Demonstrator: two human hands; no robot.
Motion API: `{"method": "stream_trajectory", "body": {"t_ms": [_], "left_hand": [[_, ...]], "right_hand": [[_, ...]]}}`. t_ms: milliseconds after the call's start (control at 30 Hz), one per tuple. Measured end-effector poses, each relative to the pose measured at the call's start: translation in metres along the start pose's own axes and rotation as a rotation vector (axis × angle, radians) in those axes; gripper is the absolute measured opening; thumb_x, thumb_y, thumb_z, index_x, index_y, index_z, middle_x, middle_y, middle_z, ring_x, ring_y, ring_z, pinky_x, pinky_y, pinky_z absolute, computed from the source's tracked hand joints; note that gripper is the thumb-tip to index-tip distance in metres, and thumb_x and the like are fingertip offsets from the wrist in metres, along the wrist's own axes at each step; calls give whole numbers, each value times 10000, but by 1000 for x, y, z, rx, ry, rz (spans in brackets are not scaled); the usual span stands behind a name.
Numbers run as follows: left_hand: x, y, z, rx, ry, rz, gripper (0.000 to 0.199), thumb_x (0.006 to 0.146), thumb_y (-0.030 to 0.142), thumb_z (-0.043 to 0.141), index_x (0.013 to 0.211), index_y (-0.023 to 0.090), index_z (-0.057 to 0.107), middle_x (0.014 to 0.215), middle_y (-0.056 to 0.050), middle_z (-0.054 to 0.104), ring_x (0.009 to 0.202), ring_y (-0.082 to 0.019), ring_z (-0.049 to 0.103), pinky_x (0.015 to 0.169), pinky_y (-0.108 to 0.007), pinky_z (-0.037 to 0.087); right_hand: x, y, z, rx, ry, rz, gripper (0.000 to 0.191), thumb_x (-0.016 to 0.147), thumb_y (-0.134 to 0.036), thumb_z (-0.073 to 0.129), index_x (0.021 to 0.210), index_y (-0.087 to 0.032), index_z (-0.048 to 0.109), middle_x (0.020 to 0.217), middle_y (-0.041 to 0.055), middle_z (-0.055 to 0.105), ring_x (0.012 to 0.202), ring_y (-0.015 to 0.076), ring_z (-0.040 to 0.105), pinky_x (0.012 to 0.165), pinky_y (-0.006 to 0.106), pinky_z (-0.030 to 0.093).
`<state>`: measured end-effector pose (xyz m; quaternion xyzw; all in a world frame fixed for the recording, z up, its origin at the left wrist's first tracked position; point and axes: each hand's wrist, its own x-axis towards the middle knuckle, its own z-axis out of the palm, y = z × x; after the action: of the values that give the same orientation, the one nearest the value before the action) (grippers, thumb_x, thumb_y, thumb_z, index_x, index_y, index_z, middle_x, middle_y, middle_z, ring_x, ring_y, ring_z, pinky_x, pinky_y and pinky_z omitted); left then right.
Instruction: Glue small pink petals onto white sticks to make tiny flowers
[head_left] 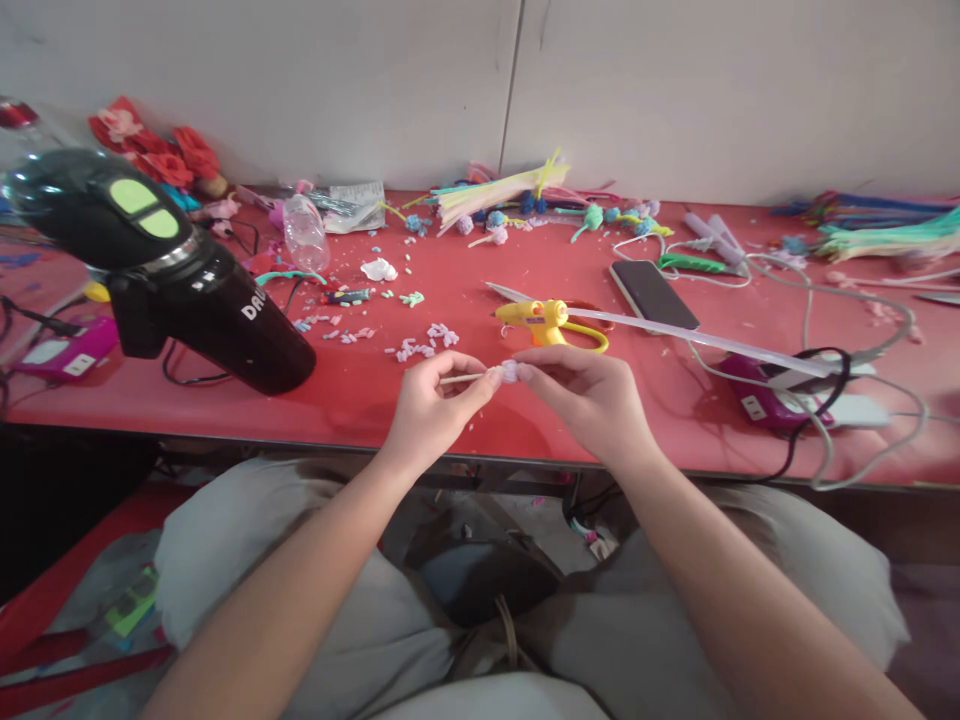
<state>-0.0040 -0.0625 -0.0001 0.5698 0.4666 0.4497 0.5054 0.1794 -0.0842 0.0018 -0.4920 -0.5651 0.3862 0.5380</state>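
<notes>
My left hand (442, 395) pinches a pale pipe cleaner stem (459, 379) close to its tip, over the front of the red table. On that tip sits a small lavender fuzzy ball (511, 371). The fingertips of my right hand (589, 395) are closed on the ball's other side. Just beyond my hands lie a yellow hot glue gun (540, 318), with a long clear glue stick (697, 335) in its back, and scissors (510, 292) partly hidden by it. Short lavender pipe cleaner pieces (431, 343) are scattered to the left of the gun.
A black bottle (217, 300) leans at the left. A phone (654, 295) lies right of centre, near a purple power strip (772, 390) with looping cables. Bundled pipe cleaners (502, 195) and finished pompom stems (592, 217) line the wall. The red table (360, 400) ends just before my lap.
</notes>
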Motion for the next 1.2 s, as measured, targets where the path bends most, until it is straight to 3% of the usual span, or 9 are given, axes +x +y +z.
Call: {"method": "stream_trajectory", "body": {"t_ms": [433, 700, 900, 1200], "left_hand": [[-1, 4, -1, -30, 10, -18, 268, 782, 387, 848, 789, 169, 693, 680, -8, 686, 600, -115, 618, 540, -215, 492], [4, 4, -11, -75, -67, -32, 243, 834, 389, 825, 884, 159, 764, 712, -35, 741, 614, -124, 666, 622, -238, 557], [7, 1, -14, -48, -25, -12, 278, 842, 434, 821, 875, 161, 774, 720, -38, 743, 605, -116, 652, 616, -234, 548], [4, 5, -10, 21, -52, -7, 273, 847, 433, 798, 871, 162, 777, 713, -49, 742, 615, -147, 678, 621, -257, 566]], "right_hand": [[0, 3, -2, -20, -3, -12, 129, 867, -334, 793, 957, -246, 824, 953, 31, 838, 924, 228, 793, 887, 385, 644], [2, 2, -3, 14, 22, 24, 165, 876, -375, 774, 934, -228, 821, 930, 39, 835, 907, 235, 787, 900, 416, 632], [1, 2, -7, -95, 70, -16, 172, 883, -384, 759, 892, -217, 799, 870, 32, 816, 821, 210, 763, 783, 366, 611], [-1, 0, 1, -30, 12, 31, 231, 807, -442, 845, 882, -234, 779, 903, 48, 817, 851, 226, 765, 829, 388, 625]]}}
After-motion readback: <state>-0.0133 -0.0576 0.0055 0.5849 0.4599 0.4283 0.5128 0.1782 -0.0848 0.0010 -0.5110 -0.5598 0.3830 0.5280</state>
